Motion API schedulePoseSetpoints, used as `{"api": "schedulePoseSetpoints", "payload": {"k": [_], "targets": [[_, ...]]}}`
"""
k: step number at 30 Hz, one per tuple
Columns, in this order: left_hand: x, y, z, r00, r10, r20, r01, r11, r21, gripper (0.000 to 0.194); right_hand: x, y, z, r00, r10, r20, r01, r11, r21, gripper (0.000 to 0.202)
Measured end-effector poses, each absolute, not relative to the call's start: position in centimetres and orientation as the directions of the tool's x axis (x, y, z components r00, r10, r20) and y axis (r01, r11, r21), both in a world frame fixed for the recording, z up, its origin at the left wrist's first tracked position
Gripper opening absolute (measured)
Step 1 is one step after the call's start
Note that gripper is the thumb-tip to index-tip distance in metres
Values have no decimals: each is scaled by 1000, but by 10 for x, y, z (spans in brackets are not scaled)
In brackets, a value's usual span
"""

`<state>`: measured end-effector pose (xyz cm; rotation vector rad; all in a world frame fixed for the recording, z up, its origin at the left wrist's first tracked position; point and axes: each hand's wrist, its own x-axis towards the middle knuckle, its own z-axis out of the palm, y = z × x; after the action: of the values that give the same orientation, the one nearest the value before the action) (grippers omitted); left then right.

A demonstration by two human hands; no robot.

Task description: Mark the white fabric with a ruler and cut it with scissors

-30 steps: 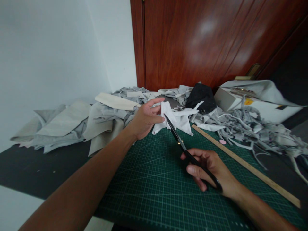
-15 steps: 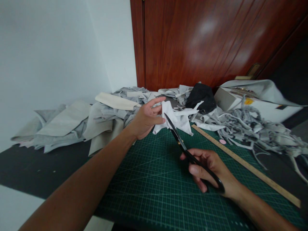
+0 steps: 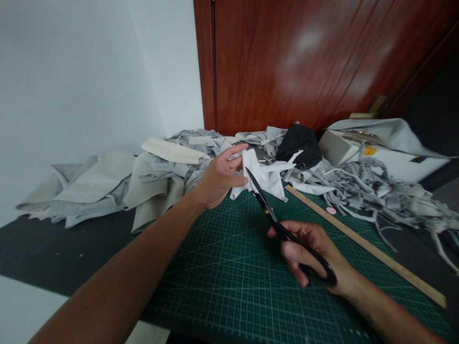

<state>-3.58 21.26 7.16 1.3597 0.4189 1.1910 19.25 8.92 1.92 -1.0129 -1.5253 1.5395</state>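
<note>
Between the thumb and fingers of my left hand point(image 3: 224, 177) is the left edge of a white piece of fabric point(image 3: 267, 177), raised above the far part of the green cutting mat point(image 3: 229, 258). My right hand point(image 3: 308, 248) grips a pair of black-handled scissors point(image 3: 272, 217), with the thumb and fingers through the handle loops. The scissor blades point up and left and lie against the fabric close to my left thumb. Whether the blades are fully closed is hard to see.
A wooden ruler point(image 3: 373, 248) lies slantwise on the mat's right side, beside a small pink disc point(image 3: 330, 210). Grey fabric scraps point(image 3: 380, 186) heap up at right before a white box point(image 3: 401, 157). Pale fabric pieces point(image 3: 100, 177) pile at left; a black cloth point(image 3: 299, 145) sits behind.
Hardly anything differs. My left hand and the fabric edge have shifted very slightly to the right, and the scissor handles have tilted a touch in my right hand.
</note>
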Motion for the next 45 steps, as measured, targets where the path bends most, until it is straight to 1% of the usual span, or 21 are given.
{"api": "schedulePoseSetpoints", "payload": {"k": [11, 21, 28, 32, 40, 45], "targets": [[-35, 212, 71, 394, 823, 409, -436, -224, 872, 91, 193, 88, 17, -431, 902, -9, -3, -11, -1000, 60], [-33, 209, 72, 397, 826, 401, -440, -212, 873, 93, 192, 89, 19, -428, 904, -7, 17, 0, -1000, 60], [-34, 211, 70, 428, 814, 392, -412, -211, 887, 90, 193, 89, 19, -431, 902, -16, 26, -5, -1000, 59], [-34, 213, 69, 437, 808, 396, -406, -216, 888, 92, 192, 88, 18, -419, 908, -26, 27, -16, -1000, 60], [-34, 213, 68, 436, 813, 386, -406, -205, 891, 94, 190, 88, 24, -399, 914, -70, 81, -40, -996, 60], [-34, 213, 68, 435, 812, 388, -408, -206, 889, 93, 188, 87, 26, -392, 917, -79, 104, -42, -994, 56]]}}
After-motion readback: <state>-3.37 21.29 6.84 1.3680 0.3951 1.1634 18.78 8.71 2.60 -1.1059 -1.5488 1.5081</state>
